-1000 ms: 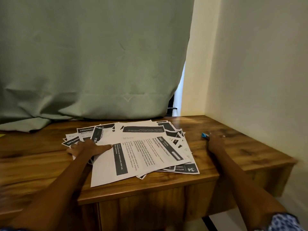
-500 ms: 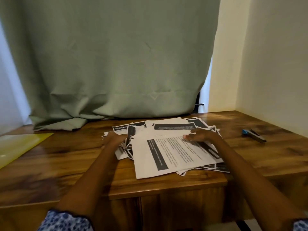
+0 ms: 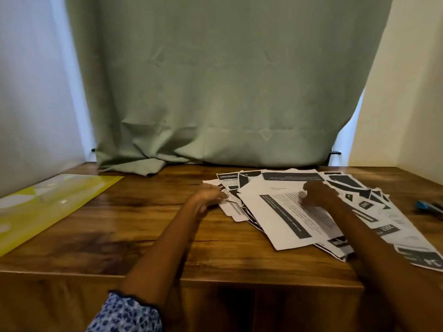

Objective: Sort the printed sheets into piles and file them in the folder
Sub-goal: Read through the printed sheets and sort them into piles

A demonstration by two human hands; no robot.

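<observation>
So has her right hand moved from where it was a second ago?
Yes. The right hand was out by the blue stapler on the table; now it rests on the top sheet of the pile, left of the stapler.

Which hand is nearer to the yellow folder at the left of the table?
The left hand. It touches the left edge of the printed sheets, with bare table before the yellow folder. The right hand rests farther right, on the top sheet.
</observation>
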